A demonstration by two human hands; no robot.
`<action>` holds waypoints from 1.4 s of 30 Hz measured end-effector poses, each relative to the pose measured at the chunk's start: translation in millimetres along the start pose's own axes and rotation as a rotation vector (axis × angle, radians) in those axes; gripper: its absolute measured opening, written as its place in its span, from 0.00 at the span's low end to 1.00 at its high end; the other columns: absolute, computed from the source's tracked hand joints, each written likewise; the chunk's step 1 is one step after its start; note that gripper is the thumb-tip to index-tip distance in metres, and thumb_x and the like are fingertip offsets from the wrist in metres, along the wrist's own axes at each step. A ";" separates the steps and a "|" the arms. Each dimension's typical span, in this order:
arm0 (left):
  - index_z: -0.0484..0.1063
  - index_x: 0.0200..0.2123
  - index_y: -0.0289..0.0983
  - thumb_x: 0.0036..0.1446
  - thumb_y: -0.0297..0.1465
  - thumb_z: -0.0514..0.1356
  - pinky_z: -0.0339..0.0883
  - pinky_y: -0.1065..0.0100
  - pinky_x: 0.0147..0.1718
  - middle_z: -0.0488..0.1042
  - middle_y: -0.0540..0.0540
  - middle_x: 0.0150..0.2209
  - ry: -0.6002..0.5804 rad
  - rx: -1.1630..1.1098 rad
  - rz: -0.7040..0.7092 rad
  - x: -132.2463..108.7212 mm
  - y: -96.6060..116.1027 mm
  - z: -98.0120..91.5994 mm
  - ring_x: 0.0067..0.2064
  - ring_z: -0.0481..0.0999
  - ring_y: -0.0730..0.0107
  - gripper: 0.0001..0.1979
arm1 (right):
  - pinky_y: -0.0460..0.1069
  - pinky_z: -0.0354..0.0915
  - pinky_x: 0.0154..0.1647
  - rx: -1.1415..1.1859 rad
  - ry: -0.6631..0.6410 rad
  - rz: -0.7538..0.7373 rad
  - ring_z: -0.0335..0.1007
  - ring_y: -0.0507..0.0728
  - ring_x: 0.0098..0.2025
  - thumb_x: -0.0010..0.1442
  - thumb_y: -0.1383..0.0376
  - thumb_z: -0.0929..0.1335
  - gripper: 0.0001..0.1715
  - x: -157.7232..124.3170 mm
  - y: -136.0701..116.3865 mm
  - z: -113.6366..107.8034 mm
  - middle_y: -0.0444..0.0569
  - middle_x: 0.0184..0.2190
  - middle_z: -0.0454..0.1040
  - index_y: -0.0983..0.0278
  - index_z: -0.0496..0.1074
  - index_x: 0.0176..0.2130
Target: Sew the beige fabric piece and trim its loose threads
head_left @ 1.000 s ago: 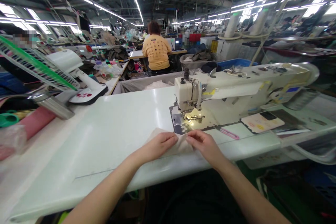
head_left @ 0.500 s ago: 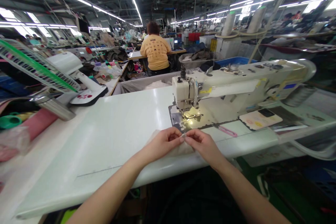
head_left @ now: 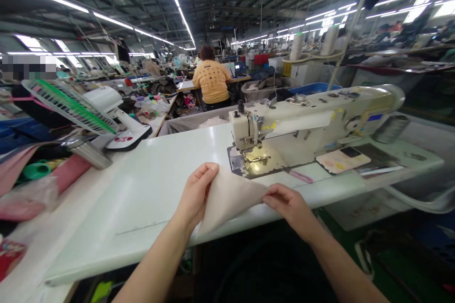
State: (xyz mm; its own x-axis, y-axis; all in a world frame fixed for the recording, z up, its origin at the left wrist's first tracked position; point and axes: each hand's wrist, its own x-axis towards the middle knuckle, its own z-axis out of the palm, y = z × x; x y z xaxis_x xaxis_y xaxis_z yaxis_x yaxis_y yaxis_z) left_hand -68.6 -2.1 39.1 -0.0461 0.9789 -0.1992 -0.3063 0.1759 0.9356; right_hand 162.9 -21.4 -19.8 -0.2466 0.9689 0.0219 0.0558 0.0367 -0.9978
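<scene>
L grip (head_left: 195, 189) and R grip (head_left: 288, 202) each pinch pale cloth (head_left: 230, 194) by its edge, spread btwn them over front of tabletop (head_left: 156, 189), nr sewing m/c (head_left: 241, 132). Looks light, soft, floppy; prob. best held at two corners.

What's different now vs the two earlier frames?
The hands have spread apart: left hand moved left, right hand slightly right. The pale cloth, bunched between them earlier, is now opened out. Both hands still hold it; nothing visibly let go. Camera view shifted slightly. Unchanged: sewing machine, pink-handled snips and phone in place.
</scene>
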 end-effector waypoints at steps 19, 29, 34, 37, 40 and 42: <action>0.67 0.32 0.34 0.44 0.44 0.70 0.61 0.75 0.28 0.68 0.53 0.27 0.214 -0.074 0.047 -4.7 -34.1 22.4 0.28 0.63 0.77 0.22 | 0.48 0.60 0.30 0.201 -0.023 0.120 0.60 0.49 0.25 0.57 0.44 0.68 0.32 -15.8 3.7 19.8 0.41 0.25 0.66 0.65 0.68 0.50; 0.69 0.36 0.37 0.58 0.42 0.60 0.66 0.67 0.34 0.71 0.46 0.34 0.129 0.598 0.420 -15.9 -44.0 21.7 0.35 0.71 0.67 0.14 | 0.48 0.57 0.29 -0.001 0.258 0.031 0.61 0.52 0.28 0.53 0.48 0.71 0.21 -10.9 1.3 15.1 0.45 0.24 0.69 0.64 0.74 0.30; 0.69 0.33 0.36 0.54 0.46 0.61 0.63 0.68 0.28 0.71 0.46 0.30 -0.180 0.552 0.144 -33.4 -59.9 41.7 0.31 0.70 0.68 0.18 | 0.47 0.55 0.28 -0.202 0.172 -0.030 0.59 0.52 0.26 0.57 0.57 0.69 0.13 -18.3 -4.1 23.5 0.43 0.22 0.65 0.63 0.72 0.28; 0.69 0.29 0.35 0.53 0.46 0.63 0.63 0.69 0.30 0.71 0.46 0.28 -0.175 0.481 0.113 -30.3 -63.3 41.6 0.31 0.69 0.70 0.18 | 0.47 0.56 0.29 -0.179 0.116 0.002 0.60 0.52 0.27 0.56 0.57 0.69 0.12 -19.8 -9.7 26.6 0.42 0.24 0.66 0.63 0.71 0.27; 0.71 0.28 0.34 0.51 0.46 0.66 0.64 0.71 0.33 0.71 0.48 0.28 -0.193 0.349 0.032 -27.5 -60.6 36.6 0.32 0.69 0.72 0.19 | 0.47 0.59 0.31 -0.114 0.091 0.042 0.63 0.52 0.30 0.55 0.54 0.71 0.14 -18.8 -16.8 26.0 0.43 0.26 0.69 0.62 0.71 0.29; 0.72 0.29 0.34 0.50 0.45 0.68 0.68 0.70 0.36 0.71 0.49 0.28 -0.189 0.219 -0.041 -28.4 -58.3 34.6 0.33 0.70 0.73 0.19 | 0.48 0.61 0.34 -0.081 0.076 0.031 0.65 0.53 0.32 0.56 0.53 0.70 0.15 -17.9 -20.2 25.1 0.44 0.28 0.70 0.62 0.71 0.30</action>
State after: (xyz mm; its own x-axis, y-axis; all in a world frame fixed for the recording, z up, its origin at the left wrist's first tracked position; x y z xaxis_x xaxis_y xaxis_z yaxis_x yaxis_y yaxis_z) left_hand -16.5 -36.5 0.2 0.1461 0.9688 -0.2000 -0.0904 0.2144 0.9725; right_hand 142.0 -45.6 -1.5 -0.1700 0.9854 -0.0015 0.1411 0.0228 -0.9897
